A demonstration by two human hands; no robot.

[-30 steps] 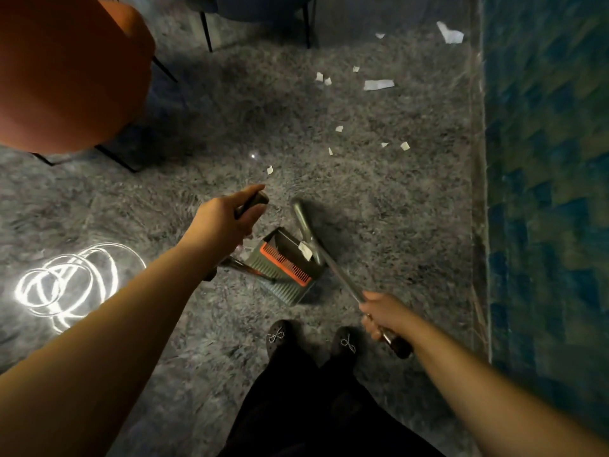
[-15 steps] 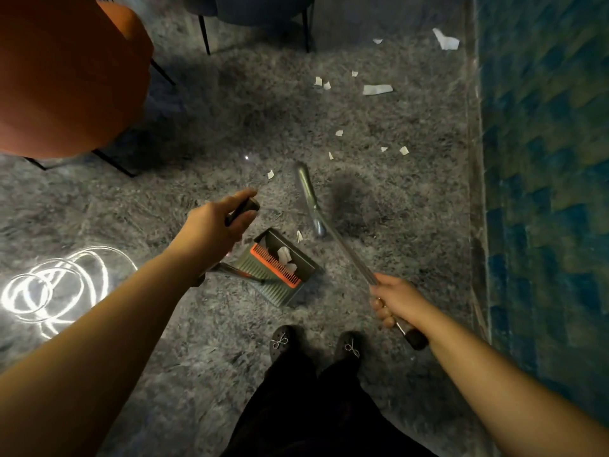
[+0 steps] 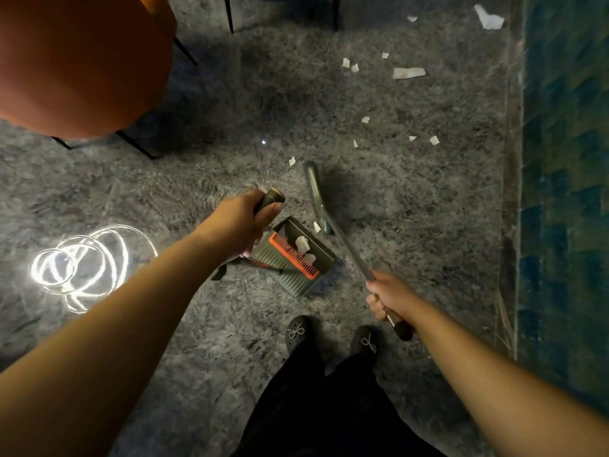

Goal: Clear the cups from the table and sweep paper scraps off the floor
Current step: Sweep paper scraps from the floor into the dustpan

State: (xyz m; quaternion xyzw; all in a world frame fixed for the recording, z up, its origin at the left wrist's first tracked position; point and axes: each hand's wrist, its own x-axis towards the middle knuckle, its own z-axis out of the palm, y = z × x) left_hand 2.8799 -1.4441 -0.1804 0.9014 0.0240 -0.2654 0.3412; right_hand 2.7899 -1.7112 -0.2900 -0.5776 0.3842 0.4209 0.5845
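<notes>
1. The left hand [image 3: 242,222] reaches forward and down, fingers wrapped round the top of the dustpan handle [image 3: 272,196], whose end cap pokes out past the thumb.
2. The dustpan [image 3: 296,258] sits on the grey carpet [image 3: 197,324] just ahead of the person's feet, tilted, with an orange comb strip [image 3: 291,255] across its mouth. A few paper scraps [image 3: 302,243] lie inside it.
3. The right hand [image 3: 387,296] is clenched low on the broom handle [image 3: 349,250], with the dark grip end sticking out behind the wrist. The shaft slants up and left from the fist.
4. The broom head [image 3: 314,189] stands beside the dustpan's far edge, with one scrap [image 3: 316,227] right between them.
5. More loose scraps [image 3: 408,73] are scattered over the carpet further out, towards the blue tiled wall [image 3: 566,192] on the right; one larger piece [image 3: 489,19] lies near the wall at the top.
6. An orange chair [image 3: 82,61] on thin black legs crowds the upper left, and a second chair's legs [image 3: 230,14] stand at the top.
7. A bright coiled light pattern [image 3: 79,263] glows on the carpet beside the left forearm.
8. Two dark shoes [image 3: 298,331] with small bows stand below the dustpan.
</notes>
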